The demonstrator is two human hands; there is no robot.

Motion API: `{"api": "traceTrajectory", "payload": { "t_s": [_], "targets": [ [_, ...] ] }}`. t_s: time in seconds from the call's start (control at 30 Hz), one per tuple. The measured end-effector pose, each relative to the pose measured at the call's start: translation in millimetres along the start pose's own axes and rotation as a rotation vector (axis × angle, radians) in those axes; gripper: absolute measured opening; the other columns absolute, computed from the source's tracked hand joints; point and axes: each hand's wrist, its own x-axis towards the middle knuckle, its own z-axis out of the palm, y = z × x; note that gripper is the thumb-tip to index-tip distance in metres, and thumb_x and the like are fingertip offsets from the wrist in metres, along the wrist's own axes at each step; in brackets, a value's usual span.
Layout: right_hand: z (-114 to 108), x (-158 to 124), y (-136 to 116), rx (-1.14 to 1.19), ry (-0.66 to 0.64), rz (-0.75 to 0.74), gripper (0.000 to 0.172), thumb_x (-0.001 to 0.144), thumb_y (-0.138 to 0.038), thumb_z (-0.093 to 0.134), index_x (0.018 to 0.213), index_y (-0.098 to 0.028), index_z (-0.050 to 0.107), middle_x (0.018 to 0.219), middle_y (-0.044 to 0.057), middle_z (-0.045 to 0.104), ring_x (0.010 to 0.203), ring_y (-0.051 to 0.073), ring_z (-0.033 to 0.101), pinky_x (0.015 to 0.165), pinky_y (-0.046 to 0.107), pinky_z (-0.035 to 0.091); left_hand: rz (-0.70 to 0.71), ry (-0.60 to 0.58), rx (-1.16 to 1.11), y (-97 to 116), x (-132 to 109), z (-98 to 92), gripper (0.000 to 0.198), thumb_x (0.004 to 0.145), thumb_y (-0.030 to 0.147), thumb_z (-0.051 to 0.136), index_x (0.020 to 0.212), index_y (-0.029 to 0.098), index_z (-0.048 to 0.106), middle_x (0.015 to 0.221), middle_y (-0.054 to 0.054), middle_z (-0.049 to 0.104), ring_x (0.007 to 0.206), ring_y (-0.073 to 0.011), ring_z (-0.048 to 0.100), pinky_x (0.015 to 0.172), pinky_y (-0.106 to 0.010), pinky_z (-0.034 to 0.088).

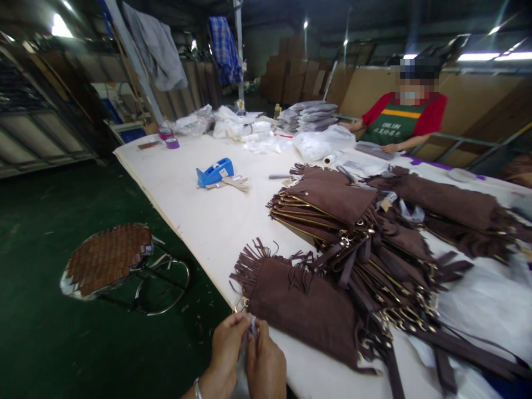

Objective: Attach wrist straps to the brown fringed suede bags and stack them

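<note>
My left hand (225, 344) and my right hand (266, 357) meet at the table's near edge, fingers pinched together. Between the fingertips shows a small, pale, see-through piece of plastic (252, 326); its exact kind is hard to make out. Just beyond my fingers lies a brown fringed handbag (303, 310), flat on the table, its gold metal ring (241, 304) close to my left fingertips. Whether my fingers touch the ring is unclear. To the right, more brown bags (328, 194) with gold zippers, clasps and straps are piled up.
A blue tape dispenser (215, 173) stands on the white table (174, 183) by some beige strips (235, 184). Plastic bags (324, 141) and stacked packed items (318, 115) lie at the back. Across the table is a co-worker (401, 119). A stool (112, 257) stands left.
</note>
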Motion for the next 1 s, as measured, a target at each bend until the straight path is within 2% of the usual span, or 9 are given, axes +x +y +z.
{"api": "traceTrajectory", "payload": {
  "t_s": [0.13,0.33,0.47,0.57,0.7,0.83,1.0],
  "targets": [
    [-0.1,0.2,2.4,0.061,0.004,-0.01,0.028,0.098,-0.035,0.03,0.106,-0.023,0.054,0.078,0.005,0.073,0.069,0.023,0.071,0.057,0.025,0.043,-0.013,0.011,-0.033,2.4,-7.4,3.0,0.031,0.05,0.035,0.082,0.068,0.013,0.069,0.065,-0.005,0.066,0.056,-0.0153,0.058,0.053,-0.025,0.044],
    [-0.6,-1.6,4.2,0.133,0.019,0.0,0.032,0.098,-0.038,0.026,0.104,-0.021,0.053,0.081,0.008,0.073,0.071,0.023,0.071,0.058,0.026,0.046,0.083,0.033,0.023,-0.4,-9.3,6.8,0.029,0.052,0.034,0.082,0.066,0.013,0.068,0.062,-0.003,0.064,0.058,-0.0155,0.057,0.054,-0.025,0.044],
    [9.0,-3.2,12.7,0.118,0.062,0.014,0.039,0.099,-0.039,0.024,0.119,-0.017,0.048,0.08,0.009,0.074,0.067,0.025,0.071,0.055,0.028,0.047,0.098,0.06,0.051,-3.3,-7.8,7.9,0.033,0.054,0.041,0.08,0.067,0.013,0.069,0.062,-0.004,0.065,0.057,-0.0163,0.057,0.054,-0.026,0.044],
    [10.4,-2.6,15.7,0.074,0.046,-0.08,0.041,0.097,-0.032,0.027,0.13,-0.019,0.046,0.094,0.01,0.074,0.071,0.024,0.072,0.057,0.027,0.05,0.119,0.073,0.082,-4.3,-8.1,8.8,0.033,0.053,0.043,0.08,0.066,0.013,0.069,0.061,-0.003,0.064,0.055,-0.0155,0.055,0.051,-0.025,0.041],
    [2.1,-0.5,12.4,0.006,-0.02,-0.135,0.039,0.094,-0.022,0.031,0.126,-0.019,0.054,0.107,0.01,0.072,0.077,0.023,0.072,0.065,0.028,0.054,0.13,0.075,0.103,-4.4,-8.4,9.5,0.033,0.052,0.042,0.08,0.063,0.014,0.067,0.058,-0.002,0.063,0.056,-0.0158,0.055,0.052,-0.025,0.041],
    [-3.0,0.7,9.6,-0.013,-0.056,-0.124,0.037,0.096,-0.022,0.032,0.125,-0.017,0.055,0.103,0.01,0.073,0.078,0.023,0.073,0.064,0.025,0.053,0.107,0.074,0.101,-3.3,-8.4,9.5,0.031,0.053,0.041,0.079,0.063,0.014,0.067,0.058,-0.002,0.062,0.055,-0.0145,0.054,0.052,-0.025,0.041],
    [0.4,0.4,10.8,0.078,-0.004,-0.098,0.037,0.1,-0.033,0.03,0.115,-0.018,0.06,0.09,0.01,0.074,0.071,0.02,0.072,0.057,0.022,0.049,0.05,0.077,0.026,-4.4,-9.3,8.2,0.028,0.053,0.033,0.08,0.068,0.013,0.068,0.061,-0.002,0.063,0.054,-0.0136,0.055,0.052,-0.024,0.041]
  ]
}}
